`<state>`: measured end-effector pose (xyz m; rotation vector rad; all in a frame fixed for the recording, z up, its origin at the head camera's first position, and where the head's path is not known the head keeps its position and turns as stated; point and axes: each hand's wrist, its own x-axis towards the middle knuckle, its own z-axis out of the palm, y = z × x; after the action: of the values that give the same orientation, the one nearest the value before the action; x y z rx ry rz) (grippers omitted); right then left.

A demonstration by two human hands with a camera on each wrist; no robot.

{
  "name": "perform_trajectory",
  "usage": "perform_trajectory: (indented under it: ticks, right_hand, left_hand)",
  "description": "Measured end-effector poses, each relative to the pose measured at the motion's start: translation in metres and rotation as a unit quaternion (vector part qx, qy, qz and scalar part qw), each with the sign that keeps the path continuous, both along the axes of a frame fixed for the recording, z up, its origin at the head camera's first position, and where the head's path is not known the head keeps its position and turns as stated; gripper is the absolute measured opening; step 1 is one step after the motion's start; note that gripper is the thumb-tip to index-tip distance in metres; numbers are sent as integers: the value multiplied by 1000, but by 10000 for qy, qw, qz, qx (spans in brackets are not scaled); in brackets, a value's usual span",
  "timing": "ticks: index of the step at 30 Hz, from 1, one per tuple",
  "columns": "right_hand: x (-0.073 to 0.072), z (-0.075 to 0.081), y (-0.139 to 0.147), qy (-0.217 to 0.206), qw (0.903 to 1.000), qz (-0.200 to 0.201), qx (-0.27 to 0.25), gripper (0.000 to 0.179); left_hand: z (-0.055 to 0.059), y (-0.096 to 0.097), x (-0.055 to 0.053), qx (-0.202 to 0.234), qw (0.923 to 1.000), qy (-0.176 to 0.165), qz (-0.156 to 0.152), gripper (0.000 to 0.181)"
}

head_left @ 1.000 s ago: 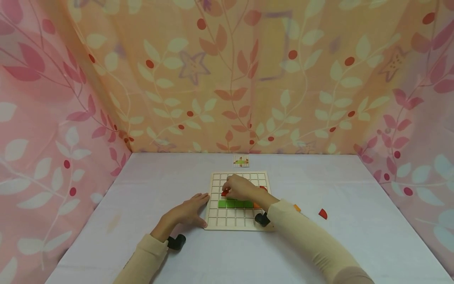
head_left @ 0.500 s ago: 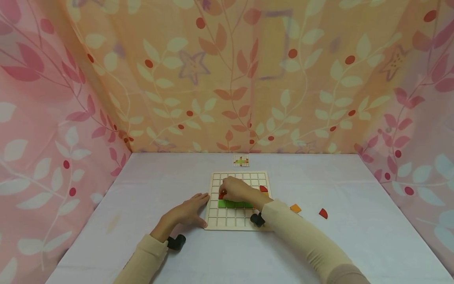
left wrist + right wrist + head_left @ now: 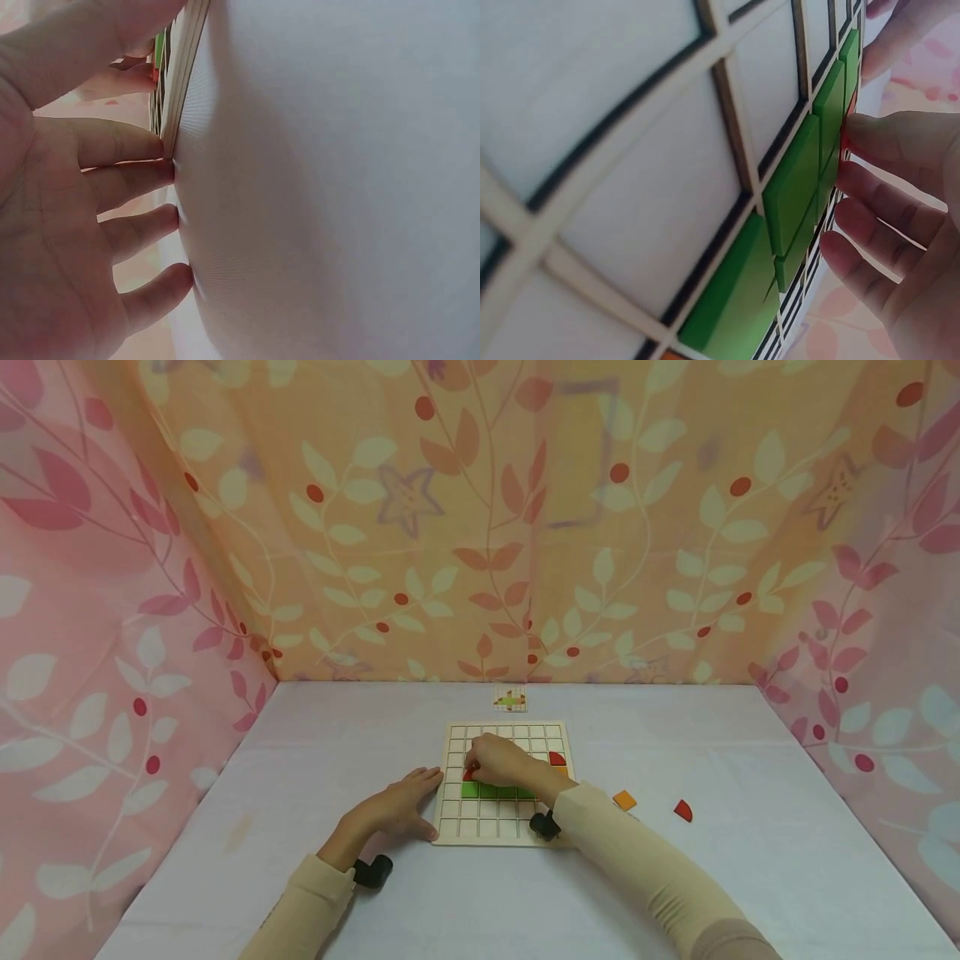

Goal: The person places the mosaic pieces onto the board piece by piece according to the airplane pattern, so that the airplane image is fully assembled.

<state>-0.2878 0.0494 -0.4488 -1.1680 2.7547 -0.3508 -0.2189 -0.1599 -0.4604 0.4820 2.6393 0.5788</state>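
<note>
A wooden grid board lies on the table, with a row of green square tiles set in it. Over its left part, my right hand pinches a red quarter-circle tile just beyond the leftmost green tile. In the right wrist view, thumb and index finger touch that red tile; whether it sits fully in its cell is hidden. My left hand, fingers extended, rests against the board's left edge. The left wrist view shows its spread fingertips at the board's side and on the cloth.
On the board's right side sit another red quarter-circle and an orange tile. A loose orange square and red quarter-circle lie right of the board. A small pattern card lies behind it.
My right hand has moved slightly left and toward me with the red quarter-circle tile, then stayed nearly still over the last half second. My left hand has kept its place.
</note>
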Motion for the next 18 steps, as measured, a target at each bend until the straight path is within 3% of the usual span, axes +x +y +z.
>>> perform_trajectory:
  ticks: [18]
  right_hand:
    - [0, -2, 1, 278, 9996, 41, -80, 13]
  left_hand:
    - [0, 0, 0, -9, 10000, 40, -3, 96]
